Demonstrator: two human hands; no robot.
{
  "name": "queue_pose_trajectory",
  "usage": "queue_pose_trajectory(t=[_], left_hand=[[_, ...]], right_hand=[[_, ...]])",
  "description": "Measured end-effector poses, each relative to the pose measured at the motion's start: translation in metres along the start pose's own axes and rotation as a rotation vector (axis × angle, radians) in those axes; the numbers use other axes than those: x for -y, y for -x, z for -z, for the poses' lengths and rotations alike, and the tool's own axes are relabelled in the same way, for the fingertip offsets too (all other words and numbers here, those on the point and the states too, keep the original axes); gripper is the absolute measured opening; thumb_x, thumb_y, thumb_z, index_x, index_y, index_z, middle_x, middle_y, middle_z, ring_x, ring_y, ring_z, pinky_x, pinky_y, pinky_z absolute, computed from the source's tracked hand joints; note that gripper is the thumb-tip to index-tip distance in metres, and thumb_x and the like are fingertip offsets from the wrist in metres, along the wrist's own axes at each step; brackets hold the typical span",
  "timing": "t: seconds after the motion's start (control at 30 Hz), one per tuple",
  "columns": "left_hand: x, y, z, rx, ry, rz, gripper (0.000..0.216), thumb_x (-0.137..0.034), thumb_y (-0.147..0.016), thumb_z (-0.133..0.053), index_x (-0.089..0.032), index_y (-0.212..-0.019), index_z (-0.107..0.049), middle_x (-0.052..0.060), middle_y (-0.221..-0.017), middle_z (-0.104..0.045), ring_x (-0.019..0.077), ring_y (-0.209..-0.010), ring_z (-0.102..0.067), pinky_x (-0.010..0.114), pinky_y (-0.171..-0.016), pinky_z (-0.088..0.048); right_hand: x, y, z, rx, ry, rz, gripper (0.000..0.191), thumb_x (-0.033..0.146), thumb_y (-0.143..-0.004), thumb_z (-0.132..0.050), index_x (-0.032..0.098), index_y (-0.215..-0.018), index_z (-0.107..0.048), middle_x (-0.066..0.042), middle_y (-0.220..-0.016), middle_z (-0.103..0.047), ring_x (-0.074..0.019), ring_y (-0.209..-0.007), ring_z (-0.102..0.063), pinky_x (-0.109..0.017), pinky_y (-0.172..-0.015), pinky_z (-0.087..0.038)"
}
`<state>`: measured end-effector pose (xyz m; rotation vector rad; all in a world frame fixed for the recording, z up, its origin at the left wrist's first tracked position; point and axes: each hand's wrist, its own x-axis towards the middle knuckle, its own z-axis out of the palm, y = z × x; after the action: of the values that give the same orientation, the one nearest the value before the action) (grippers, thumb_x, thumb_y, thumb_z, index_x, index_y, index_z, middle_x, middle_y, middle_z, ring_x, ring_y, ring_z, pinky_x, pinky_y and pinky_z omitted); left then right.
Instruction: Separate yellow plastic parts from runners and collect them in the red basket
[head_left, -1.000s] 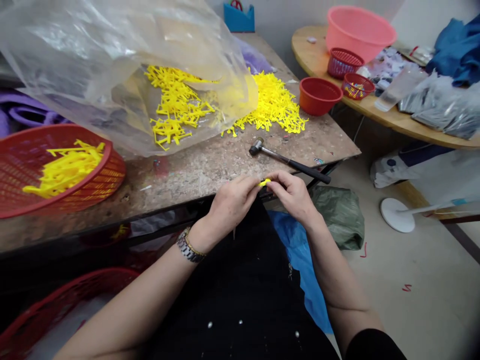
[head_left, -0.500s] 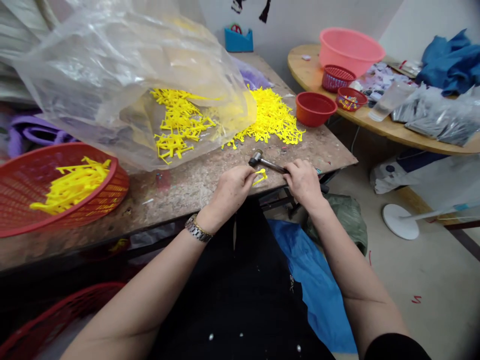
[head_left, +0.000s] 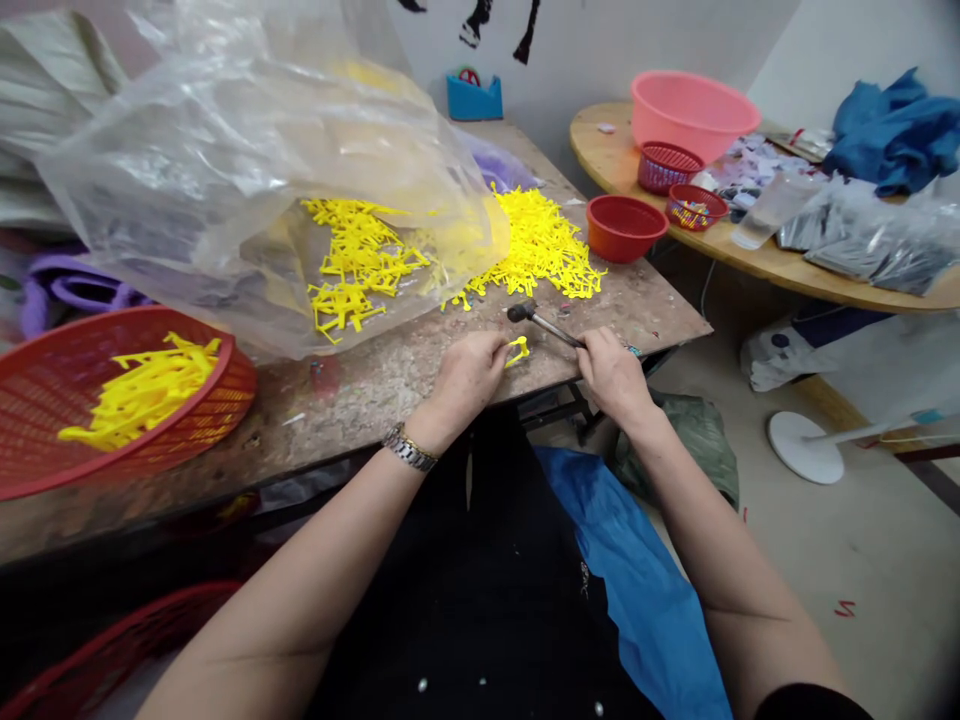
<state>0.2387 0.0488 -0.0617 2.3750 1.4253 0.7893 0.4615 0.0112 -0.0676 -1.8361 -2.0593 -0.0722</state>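
My left hand (head_left: 465, 378) pinches a small yellow plastic piece (head_left: 517, 349) against the worn table top (head_left: 397, 365) near its front edge. My right hand (head_left: 613, 368) is closed round the handle of a small hammer (head_left: 534, 317), whose head hangs just above the table, right behind the yellow piece. A loose heap of yellow plastic pieces (head_left: 544, 245) lies farther back. More of them spill from a big clear plastic bag (head_left: 262, 170) to the left.
A red basket (head_left: 112, 400) with yellow pieces sits at the table's left end. A red bowl (head_left: 624, 226) stands at the right corner. A round wooden table (head_left: 750, 255) to the right carries a pink basin (head_left: 694, 105), small red baskets and bags. A fan base (head_left: 804, 447) stands on the floor.
Both hands held the yellow piece over my lap; the left hand has set it on the table edge, and the right hand has taken the hammer's handle and lifted its head.
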Motion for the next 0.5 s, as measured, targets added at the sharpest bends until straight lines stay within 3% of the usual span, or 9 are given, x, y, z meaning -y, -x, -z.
queue_pose_trajectory(t=[0.27, 0.4, 0.5], left_hand=[[0.004, -0.009, -0.007, 0.0, -0.086, -0.023, 0.02, -0.021, -0.097, -0.049, -0.019, -0.084, -0.065, 0.01, -0.092, -0.072, 0.0228, -0.087, -0.064, 0.032, -0.079, -0.047], [0.002, -0.01, -0.009, 0.02, -0.103, -0.004, 0.02, -0.019, -0.096, -0.05, -0.018, -0.083, -0.065, 0.011, -0.092, -0.071, 0.0243, -0.088, -0.064, 0.033, -0.08, -0.047], [-0.001, -0.009, -0.009, 0.026, -0.125, -0.011, 0.021, -0.018, -0.097, -0.048, -0.017, -0.084, -0.065, 0.012, -0.093, -0.071, 0.0252, -0.089, -0.065, 0.034, -0.08, -0.048]], right_hand=[[-0.004, 0.027, 0.013, -0.027, -0.572, -0.068, 0.022, 0.028, -0.095, -0.047, 0.022, -0.103, -0.066, -0.006, -0.096, -0.071, -0.0232, -0.094, -0.065, -0.036, -0.087, -0.049], [0.002, 0.039, 0.014, -0.021, -0.624, -0.048, 0.02, 0.031, -0.093, -0.056, 0.021, -0.107, -0.067, -0.007, -0.105, -0.073, -0.0235, -0.098, -0.066, -0.036, -0.09, -0.05], [0.005, 0.044, 0.012, -0.012, -0.58, -0.008, 0.024, 0.029, -0.096, -0.052, 0.022, -0.113, -0.067, -0.008, -0.112, -0.073, -0.0244, -0.106, -0.066, -0.037, -0.094, -0.05]])
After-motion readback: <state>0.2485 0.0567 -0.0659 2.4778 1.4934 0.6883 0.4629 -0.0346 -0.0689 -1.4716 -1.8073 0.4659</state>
